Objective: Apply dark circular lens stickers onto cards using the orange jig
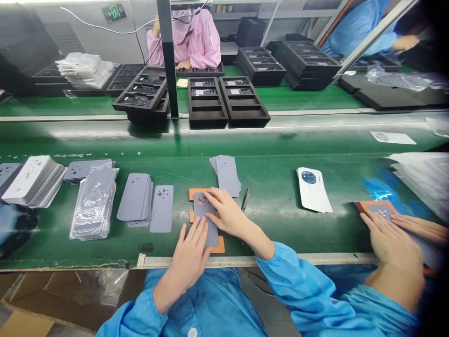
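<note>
A grey phone back cover sheet (212, 234) with camera holes at its top lies on an orange fixture (218, 244), whose edges stick out around it. My left hand (189, 252) rests on the sheet's lower left side, fingers stretched out. From the right, my right hand (228, 214) reaches over the upper part, its fingers extended and touching near the holes. To the left lies a single grey cover sheet (162, 208), beside a fanned stack of grey sheets (134, 197). Another small stack (228, 175) sits behind the fixture, and tweezers (246, 200) lie to its right.
Plastic-wrapped sheets (94, 203) and a white stack (33, 182) stand at the left. White covers (314, 189) lie right of the tweezers. A co-worker's hands (396, 238) press on another orange fixture (380, 206). Black trays (207, 112) line the far shelf, behind a dark post (168, 61).
</note>
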`<state>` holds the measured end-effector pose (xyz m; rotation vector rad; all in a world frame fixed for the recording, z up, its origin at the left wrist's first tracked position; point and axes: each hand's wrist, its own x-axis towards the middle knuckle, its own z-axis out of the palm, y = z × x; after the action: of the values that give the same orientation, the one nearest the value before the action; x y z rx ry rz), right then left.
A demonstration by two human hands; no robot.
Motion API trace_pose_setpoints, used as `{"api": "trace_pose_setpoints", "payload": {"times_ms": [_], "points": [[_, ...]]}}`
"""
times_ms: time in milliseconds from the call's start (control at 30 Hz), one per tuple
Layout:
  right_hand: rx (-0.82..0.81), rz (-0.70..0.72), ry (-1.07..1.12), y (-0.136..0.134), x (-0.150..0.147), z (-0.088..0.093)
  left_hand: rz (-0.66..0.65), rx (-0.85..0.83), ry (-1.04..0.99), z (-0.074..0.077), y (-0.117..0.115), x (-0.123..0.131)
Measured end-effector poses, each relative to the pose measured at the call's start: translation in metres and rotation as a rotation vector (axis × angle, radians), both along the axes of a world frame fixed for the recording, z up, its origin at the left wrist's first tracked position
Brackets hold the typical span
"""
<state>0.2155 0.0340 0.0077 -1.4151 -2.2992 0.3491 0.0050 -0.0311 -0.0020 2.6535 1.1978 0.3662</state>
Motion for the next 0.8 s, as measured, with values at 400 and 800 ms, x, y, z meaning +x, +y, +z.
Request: {"api": "trace_pose_setpoints", "payload": {"times_ms": [400,800], "points": [[-0.063,0.034,-0.147,-0.027,-0.032,-0.015,-0.012,0.036,0.083,-0.013,-0.008,0.003],[-0.053,-0.197,-0.163,-0.015,-0.046,-0.01,0.019,-0.031,-0.012,-0.008,-0.009,0.003]]}}
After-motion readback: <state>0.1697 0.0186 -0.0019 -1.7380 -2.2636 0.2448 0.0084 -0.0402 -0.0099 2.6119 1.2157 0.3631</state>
